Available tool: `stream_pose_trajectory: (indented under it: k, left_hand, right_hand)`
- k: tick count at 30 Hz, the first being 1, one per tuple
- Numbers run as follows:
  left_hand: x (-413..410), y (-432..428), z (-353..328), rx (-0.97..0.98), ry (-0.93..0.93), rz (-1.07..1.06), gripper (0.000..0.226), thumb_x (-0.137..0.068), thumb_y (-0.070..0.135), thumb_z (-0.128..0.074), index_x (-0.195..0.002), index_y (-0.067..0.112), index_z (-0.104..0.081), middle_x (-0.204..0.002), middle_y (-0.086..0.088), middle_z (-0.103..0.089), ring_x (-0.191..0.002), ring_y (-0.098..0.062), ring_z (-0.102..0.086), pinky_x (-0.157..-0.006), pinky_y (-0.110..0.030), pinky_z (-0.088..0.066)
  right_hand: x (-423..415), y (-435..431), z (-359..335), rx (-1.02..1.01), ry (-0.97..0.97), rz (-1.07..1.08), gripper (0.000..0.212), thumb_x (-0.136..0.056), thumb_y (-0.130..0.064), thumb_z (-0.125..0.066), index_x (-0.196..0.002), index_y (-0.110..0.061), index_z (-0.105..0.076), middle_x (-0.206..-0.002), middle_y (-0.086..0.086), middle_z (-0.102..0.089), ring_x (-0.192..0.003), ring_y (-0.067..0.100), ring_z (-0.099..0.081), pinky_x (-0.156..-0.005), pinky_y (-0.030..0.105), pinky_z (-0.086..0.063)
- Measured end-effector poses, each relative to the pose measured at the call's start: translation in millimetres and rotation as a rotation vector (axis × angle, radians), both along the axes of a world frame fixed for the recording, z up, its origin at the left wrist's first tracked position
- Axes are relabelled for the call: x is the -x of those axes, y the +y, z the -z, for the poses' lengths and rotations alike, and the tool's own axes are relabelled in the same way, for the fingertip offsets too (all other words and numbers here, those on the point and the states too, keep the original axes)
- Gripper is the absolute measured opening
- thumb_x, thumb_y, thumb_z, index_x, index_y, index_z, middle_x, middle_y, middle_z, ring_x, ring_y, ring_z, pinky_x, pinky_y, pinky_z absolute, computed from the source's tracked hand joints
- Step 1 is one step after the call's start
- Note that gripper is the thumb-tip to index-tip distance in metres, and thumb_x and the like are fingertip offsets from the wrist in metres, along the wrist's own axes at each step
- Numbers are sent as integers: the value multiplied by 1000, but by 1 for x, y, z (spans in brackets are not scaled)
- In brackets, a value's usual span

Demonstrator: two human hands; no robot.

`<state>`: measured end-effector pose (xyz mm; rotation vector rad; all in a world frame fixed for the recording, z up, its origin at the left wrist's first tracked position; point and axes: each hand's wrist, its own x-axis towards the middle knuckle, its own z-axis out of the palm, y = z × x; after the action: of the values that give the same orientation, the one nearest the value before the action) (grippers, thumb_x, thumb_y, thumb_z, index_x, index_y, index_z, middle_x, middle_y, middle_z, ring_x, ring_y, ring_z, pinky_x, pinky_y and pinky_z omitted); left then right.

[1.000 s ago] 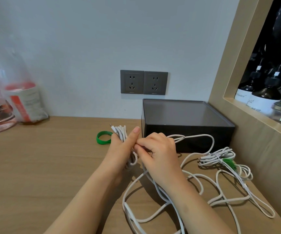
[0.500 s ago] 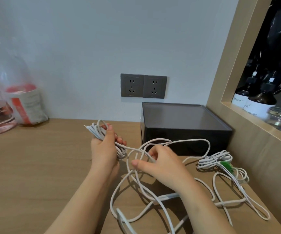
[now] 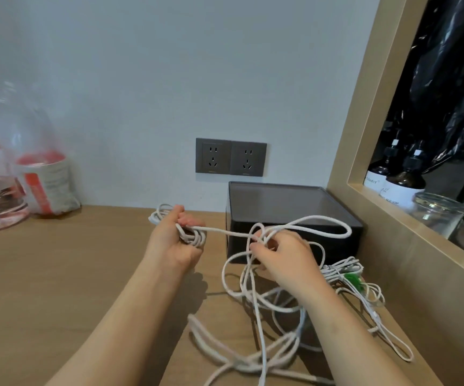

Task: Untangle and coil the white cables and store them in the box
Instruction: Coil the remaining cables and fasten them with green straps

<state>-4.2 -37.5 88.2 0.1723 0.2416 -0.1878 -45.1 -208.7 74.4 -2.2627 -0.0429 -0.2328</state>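
My left hand (image 3: pixel 173 240) grips a small bundle of coiled white cable (image 3: pixel 194 238) above the wooden table. From it a strand runs right to a knot of loops that my right hand (image 3: pixel 283 257) pinches in front of the black box (image 3: pixel 289 207). The box's lid is on. More tangled white cable (image 3: pixel 255 330) hangs and lies below my right hand. A second white cable bundle with a green tie (image 3: pixel 349 277) lies on the table to the right of my right hand.
Two grey wall sockets (image 3: pixel 230 157) sit above the box. A plastic bag with red-labelled items (image 3: pixel 30 174) stands at the back left. A wooden-framed niche (image 3: pixel 370 151) on the right holds dark bottles (image 3: pixel 403 182) and glass jars.
My hands have moved apart: the left carried its coil up and to the left, and the right slid along the strand toward the box, lifting the tangled loops off the table.
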Motion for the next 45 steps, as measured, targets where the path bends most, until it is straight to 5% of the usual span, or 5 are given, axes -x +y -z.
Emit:
stream_pose_trajectory:
  k: [6,11,18,34,45]
  left_hand:
    - [-2,-4,-42,-299,-139,-134,34,-94,24,-57,-65,15,-41,-42,7,-33,-28,-4,-28,-29,-14,-28]
    - [22,-17,-36,-1088,-488,-101,18,-83,19,-69,-85,16,-51,-50,5,-42,-37,-7,-36,-35,-20,-35]
    - [34,-30,-15,-1470,-716,69,29,-72,9,-79,-90,10,-57,-66,2,-64,-52,-9,-55,-46,-23,-43]
    - [27,-20,-16,-1048,-504,41,8,-91,7,-57,-85,11,-55,-73,-15,-50,-38,-9,-37,-38,-19,-39]
    - [22,-3,-25,-935,-452,-59,14,-91,-1,-51,-94,13,-49,-60,-4,-58,-35,-6,-34,-34,-17,-34]
  right_hand:
    - [-3,-26,-57,-91,-349,100,13,-94,-28,-53,-92,-41,-55,-94,-13,-57,-79,-9,-48,-62,9,-34]
    - [-4,-25,-57,-112,-301,6,9,-91,-32,-57,-89,-39,-62,-88,-15,-59,-84,0,-55,-67,20,-47]
    - [-2,-13,-41,-100,-242,-32,14,-92,-27,-55,-87,-38,-60,-85,-16,-60,-83,1,-57,-68,17,-45]
    - [3,-11,-38,-634,31,64,18,-89,-27,-56,-82,-23,-72,-92,-8,-62,-91,6,-50,-68,25,-34]
    - [0,-21,-38,-489,7,111,30,-99,-24,-42,-79,-19,-63,-85,-2,-60,-82,8,-52,-65,24,-36]
